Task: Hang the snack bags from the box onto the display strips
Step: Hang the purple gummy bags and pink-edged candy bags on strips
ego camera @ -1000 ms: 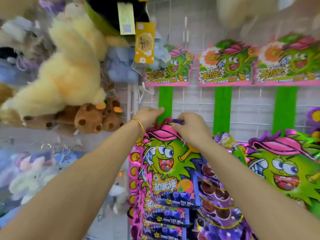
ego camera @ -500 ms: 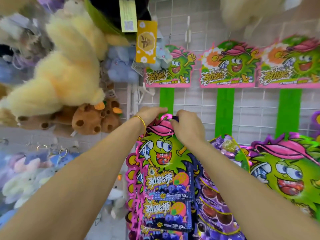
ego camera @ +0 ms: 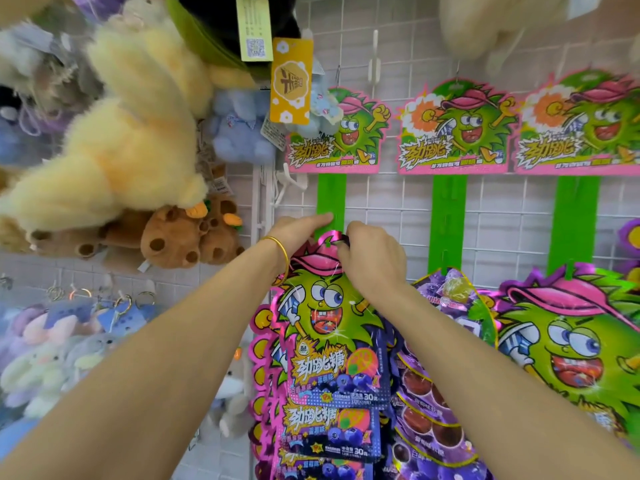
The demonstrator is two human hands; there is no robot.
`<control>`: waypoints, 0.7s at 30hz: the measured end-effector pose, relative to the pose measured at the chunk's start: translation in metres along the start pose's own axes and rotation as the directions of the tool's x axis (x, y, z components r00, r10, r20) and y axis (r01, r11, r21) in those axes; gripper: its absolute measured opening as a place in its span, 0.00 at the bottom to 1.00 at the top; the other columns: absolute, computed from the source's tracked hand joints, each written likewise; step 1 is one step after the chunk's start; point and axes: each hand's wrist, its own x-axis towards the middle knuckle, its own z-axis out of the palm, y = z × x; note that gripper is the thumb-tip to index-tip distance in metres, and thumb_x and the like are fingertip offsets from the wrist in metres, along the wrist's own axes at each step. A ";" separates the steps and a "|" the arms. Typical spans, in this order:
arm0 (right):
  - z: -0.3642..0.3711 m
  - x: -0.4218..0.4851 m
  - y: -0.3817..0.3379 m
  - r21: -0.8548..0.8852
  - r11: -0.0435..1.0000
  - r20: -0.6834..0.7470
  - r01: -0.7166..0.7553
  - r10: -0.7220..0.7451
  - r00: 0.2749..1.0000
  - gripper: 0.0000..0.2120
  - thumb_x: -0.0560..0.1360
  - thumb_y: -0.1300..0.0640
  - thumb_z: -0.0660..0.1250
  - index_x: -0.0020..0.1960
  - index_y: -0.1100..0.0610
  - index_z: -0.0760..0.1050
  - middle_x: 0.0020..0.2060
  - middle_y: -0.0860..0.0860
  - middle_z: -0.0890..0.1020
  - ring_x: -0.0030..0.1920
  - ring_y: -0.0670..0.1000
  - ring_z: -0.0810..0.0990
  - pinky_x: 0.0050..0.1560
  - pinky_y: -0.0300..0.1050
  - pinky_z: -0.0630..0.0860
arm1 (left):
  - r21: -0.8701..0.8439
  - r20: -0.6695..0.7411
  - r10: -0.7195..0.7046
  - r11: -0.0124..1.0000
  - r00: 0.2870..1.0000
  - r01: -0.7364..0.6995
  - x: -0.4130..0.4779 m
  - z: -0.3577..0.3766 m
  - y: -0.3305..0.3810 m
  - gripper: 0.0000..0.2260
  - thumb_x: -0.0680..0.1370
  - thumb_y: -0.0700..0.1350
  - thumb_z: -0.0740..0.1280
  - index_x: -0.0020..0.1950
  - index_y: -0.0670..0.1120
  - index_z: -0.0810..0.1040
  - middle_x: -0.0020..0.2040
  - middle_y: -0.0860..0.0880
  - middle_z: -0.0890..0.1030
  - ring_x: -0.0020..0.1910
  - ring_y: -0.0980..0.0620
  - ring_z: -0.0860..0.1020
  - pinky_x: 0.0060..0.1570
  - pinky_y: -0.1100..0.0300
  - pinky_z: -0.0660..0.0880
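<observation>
1. The left hand [ego camera: 298, 230], with a gold bangle [ego camera: 278, 249] at the wrist, reaches up with its fingers straight and close together. The fingertips lie against the left edge of the leftmost green display strip [ego camera: 331, 199]. The thumb is hidden.
2. The right hand [ego camera: 372, 258], at 3 o'clock of the left hand, curls its fingers and pinches the top edge of the snack bag [ego camera: 325, 306] beside its hang hole.
3. The snack bag hangs straight down at 6 o'clock of that strip, its top just overlapping the strip's lower end. More bags of the same kind [ego camera: 329, 431] lie stacked beneath it.
4. Compared with a second ago, the bag's top sits slightly higher against the strip. Over the last half second both hands keep almost the same places and grips.
5. At 3 o'clock of the hands, the middle strip [ego camera: 448, 216] and the right strip [ego camera: 576, 220] hang on the wire grid [ego camera: 391, 202]. Each has a bag at its foot.
6. A yellow plush toy [ego camera: 131, 150] hangs at 10 o'clock.
</observation>
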 end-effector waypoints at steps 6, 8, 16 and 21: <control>0.004 -0.012 0.007 0.042 0.999 0.128 -0.021 0.016 0.992 0.12 0.77 0.50 0.62 0.50 0.60 0.73 0.50 0.60 0.80 0.52 0.62 0.77 0.42 0.48 0.69 | 0.101 -0.007 0.220 0.971 0.975 -0.219 -0.015 -0.002 -0.019 0.15 0.75 0.53 0.66 0.49 0.41 0.76 0.41 0.48 0.77 0.39 0.54 0.73 0.44 0.61 0.67; 0.000 -0.016 0.010 0.052 0.998 0.122 -0.025 0.019 0.992 0.14 0.77 0.49 0.63 0.53 0.60 0.73 0.51 0.59 0.79 0.53 0.62 0.77 0.43 0.49 0.70 | 0.116 -0.119 0.352 0.934 0.928 -0.339 -0.023 -0.005 -0.036 0.14 0.74 0.46 0.68 0.57 0.42 0.74 0.48 0.48 0.77 0.46 0.53 0.75 0.49 0.62 0.70; 0.010 -0.144 0.014 0.162 0.965 -0.261 0.207 -0.160 0.952 0.09 0.72 0.56 0.63 0.52 0.55 0.75 0.45 0.52 0.79 0.46 0.56 0.78 0.40 0.49 0.76 | 0.166 -0.223 0.486 0.873 0.845 -0.459 -0.155 -0.003 -0.160 0.12 0.69 0.46 0.64 0.52 0.51 0.74 0.48 0.58 0.77 0.48 0.63 0.74 0.47 0.75 0.66; 0.096 -0.321 0.024 0.306 0.952 0.410 -0.026 -0.107 0.906 0.06 0.75 0.55 0.62 0.51 0.50 0.74 0.45 0.46 0.79 0.41 0.50 0.80 0.37 0.45 0.75 | 0.333 0.142 0.003 0.942 0.990 -0.050 -0.260 0.017 -0.296 0.13 0.72 0.40 0.65 0.56 0.51 0.74 0.51 0.55 0.76 0.53 0.55 0.74 0.54 0.63 0.70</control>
